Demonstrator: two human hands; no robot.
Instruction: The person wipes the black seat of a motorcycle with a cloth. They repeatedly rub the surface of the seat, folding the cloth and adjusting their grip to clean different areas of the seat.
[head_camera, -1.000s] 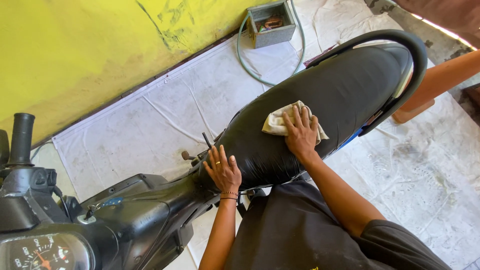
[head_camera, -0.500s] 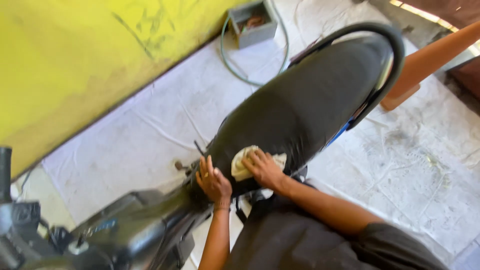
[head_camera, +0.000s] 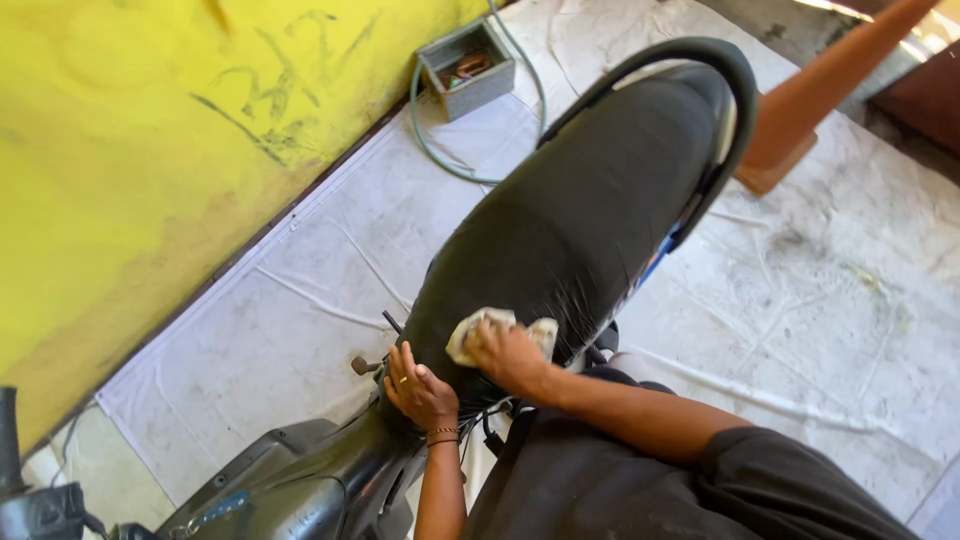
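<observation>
Yellow wall (head_camera: 130, 150) and pale floor sheeting (head_camera: 300, 300) framed a motorbike's black seat (head_camera: 590, 210). His right hand (head_camera: 508, 355) pressed flat, fingers curled on a pale cloth (head_camera: 482, 326) at the seat's front end. His left hand (head_camera: 420, 390) lay open, empty, beside it on the seat's edge.

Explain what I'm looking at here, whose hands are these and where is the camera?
The camera sits on a person's head and looks down, so both hands are that person's own. The right hand presses a pale cloth onto the front end of a black motorcycle seat. The left hand, wearing a ring and bracelet, rests on the seat's front edge, holding nothing. The motorcycle stands on a white ground sheet beside a yellow wall. Further back lie a small grey box, a green hose and an orange cone.
</observation>
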